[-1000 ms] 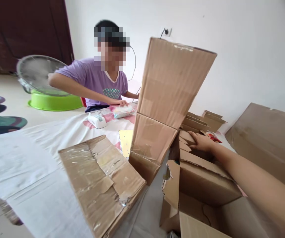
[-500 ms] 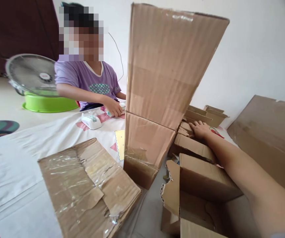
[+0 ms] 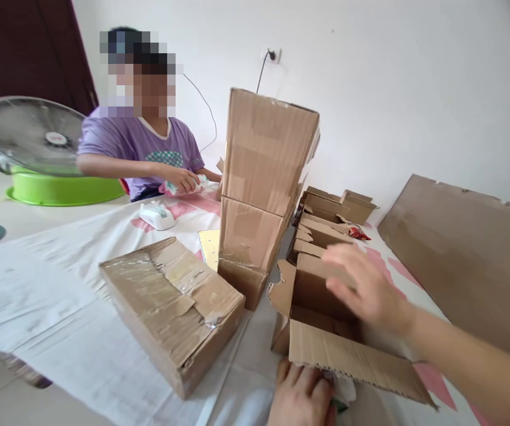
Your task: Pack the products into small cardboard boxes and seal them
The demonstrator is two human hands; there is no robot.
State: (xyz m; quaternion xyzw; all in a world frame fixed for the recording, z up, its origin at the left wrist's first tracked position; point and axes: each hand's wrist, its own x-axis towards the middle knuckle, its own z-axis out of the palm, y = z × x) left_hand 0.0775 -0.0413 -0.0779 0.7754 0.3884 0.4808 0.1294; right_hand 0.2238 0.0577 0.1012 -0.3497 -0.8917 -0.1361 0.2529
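- The right hand (image 3: 365, 290) is up over the open brown cardboard box (image 3: 319, 313), fingers spread and slightly blurred, with nothing visible in its hold.
- The left hand (image 3: 302, 396) is low, knuckles bent, at the edge of that box's near flap (image 3: 357, 358). Whether it grips the cardboard or the small white-and-green thing (image 3: 346, 389) beside it, I can't tell.
- The open box sits on a white cloth with pink patches (image 3: 64, 313), its near flap folded outward and a ragged, torn flap (image 3: 284, 287) on its left.
- Behind it, more opened brown cardboard boxes (image 3: 326, 204) line up, with a shiny red packet (image 3: 358, 233) beside them.
- Left of the open box, a tall brown cardboard carton (image 3: 259, 177) stands upright; a flat, taped brown box (image 3: 166, 302) lies just beside it.
- Across the cloth, a person in a purple T-shirt (image 3: 126, 142) has a hand (image 3: 181, 177) on a pink-and-white soft packet (image 3: 170, 188).
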